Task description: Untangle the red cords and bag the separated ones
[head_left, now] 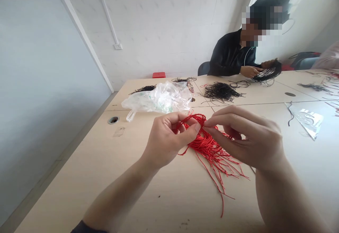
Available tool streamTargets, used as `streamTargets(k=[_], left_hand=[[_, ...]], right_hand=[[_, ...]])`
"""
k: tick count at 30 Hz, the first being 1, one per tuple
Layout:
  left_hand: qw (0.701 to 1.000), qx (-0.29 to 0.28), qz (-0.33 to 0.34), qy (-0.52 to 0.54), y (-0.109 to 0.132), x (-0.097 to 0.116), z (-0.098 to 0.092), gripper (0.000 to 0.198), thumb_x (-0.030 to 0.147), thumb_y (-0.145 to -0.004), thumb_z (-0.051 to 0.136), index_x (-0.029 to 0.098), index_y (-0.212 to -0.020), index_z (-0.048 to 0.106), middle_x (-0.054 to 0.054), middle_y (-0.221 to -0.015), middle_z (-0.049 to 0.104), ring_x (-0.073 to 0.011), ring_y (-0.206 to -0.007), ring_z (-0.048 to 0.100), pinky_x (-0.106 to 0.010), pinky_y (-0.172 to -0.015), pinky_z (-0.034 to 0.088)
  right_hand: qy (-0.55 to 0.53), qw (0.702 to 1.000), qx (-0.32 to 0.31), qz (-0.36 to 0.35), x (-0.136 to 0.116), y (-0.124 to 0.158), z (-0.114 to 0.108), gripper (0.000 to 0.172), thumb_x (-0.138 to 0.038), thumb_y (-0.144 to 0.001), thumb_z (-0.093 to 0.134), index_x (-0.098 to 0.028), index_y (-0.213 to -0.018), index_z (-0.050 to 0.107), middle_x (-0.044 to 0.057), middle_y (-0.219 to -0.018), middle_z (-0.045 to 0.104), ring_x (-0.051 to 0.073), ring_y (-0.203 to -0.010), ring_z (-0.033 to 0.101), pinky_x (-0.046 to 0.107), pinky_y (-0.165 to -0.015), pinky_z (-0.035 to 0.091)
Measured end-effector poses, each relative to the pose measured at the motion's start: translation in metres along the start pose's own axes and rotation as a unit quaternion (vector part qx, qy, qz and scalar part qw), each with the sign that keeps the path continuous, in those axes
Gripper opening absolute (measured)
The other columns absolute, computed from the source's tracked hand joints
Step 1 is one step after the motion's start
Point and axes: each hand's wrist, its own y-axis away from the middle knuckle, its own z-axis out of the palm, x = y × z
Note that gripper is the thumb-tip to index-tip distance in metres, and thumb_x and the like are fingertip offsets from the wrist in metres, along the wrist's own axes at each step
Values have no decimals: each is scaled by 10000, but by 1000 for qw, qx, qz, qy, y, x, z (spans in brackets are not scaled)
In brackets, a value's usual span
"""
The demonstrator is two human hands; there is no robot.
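A bundle of red cords [212,151] hangs between my hands above the light wooden table [106,169], its loose ends trailing down onto the tabletop toward me. My left hand [166,139] is closed around the upper part of the bundle, thumb pressed against the strands. My right hand [249,137] pinches the top of the same bundle with thumb and forefinger, right beside my left thumb.
A crumpled clear plastic bag [159,100] lies behind my hands. Piles of black cords [221,91] lie farther back. A person in dark clothes [233,56] across the table handles black cords. A small clear packet [308,120] lies at right. A cable hole [113,120] is at left.
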Motion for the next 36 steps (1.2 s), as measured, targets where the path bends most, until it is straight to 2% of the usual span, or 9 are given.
streamTargets(k=[4, 7, 12, 17, 19, 22, 26, 36], left_hand=[[998, 28, 34, -48, 2, 1, 1, 87, 274, -752, 719, 193, -769, 693, -1, -670, 594, -88, -534, 405, -236, -474, 329], [996, 32, 56, -59, 2, 1, 2, 73, 249, -751, 722, 195, -793, 696, -4, -708, 628, -89, -548, 423, -234, -482, 350], [992, 40, 85, -85, 3, 1, 3, 88, 275, -777, 713, 198, -818, 703, -10, -760, 668, -87, -559, 456, -226, -488, 380], [992, 38, 87, -80, 2, 1, 3, 96, 282, -782, 716, 192, -817, 720, -31, -778, 697, -136, -669, 597, -246, -573, 476], [995, 18, 84, -50, 2, 1, 3, 79, 247, -793, 705, 192, -842, 732, -39, -813, 716, -165, -760, 645, -267, -662, 523], [997, -5, 80, -17, 1, 1, 3, 82, 217, -806, 691, 187, -864, 740, -38, -816, 729, -162, -789, 663, -271, -729, 545], [998, 2, 61, 17, 0, -1, 2, 63, 203, -792, 705, 180, -843, 733, -31, -800, 727, -143, -757, 665, -251, -709, 555], [998, -20, -7, 55, 0, 3, 2, 91, 157, -746, 717, 150, -835, 701, -44, -806, 739, -151, -736, 695, -247, -672, 581]], right_hand=[[-65, 997, -6, 47, -2, -2, 1, 159, -127, -782, 673, -256, -873, 654, 14, -833, 649, 87, -500, 452, 271, -429, 342], [-92, 992, -10, 87, -4, -3, 2, 120, -130, -773, 672, -233, -827, 640, 3, -772, 601, 75, -486, 390, 257, -422, 321], [-109, 982, -31, 150, -10, -7, 3, 92, -137, -766, 649, -218, -753, 608, -21, -660, 489, 79, -491, 363, 246, -424, 293], [-106, 978, -27, 179, -11, -8, 4, 111, -126, -745, 638, -217, -722, 579, -39, -602, 420, 81, -482, 340, 241, -421, 277], [-107, 977, -21, 185, -11, -8, 4, 111, -132, -742, 640, -217, -716, 573, -46, -581, 403, 78, -470, 325, 241, -411, 264], [-115, 974, -18, 194, -11, -8, 4, 115, -129, -740, 639, -215, -707, 570, -51, -570, 391, 76, -461, 314, 239, -399, 253], [-125, 975, -11, 185, -12, -7, 3, 115, -121, -733, 646, -209, -707, 579, -46, -583, 423, 72, -458, 330, 236, -391, 267], [-70, 987, 77, 124, -16, -8, 8, 157, -95, -702, 657, -227, -695, 573, -7, -649, 553, 90, -475, 389, 257, -401, 315]])
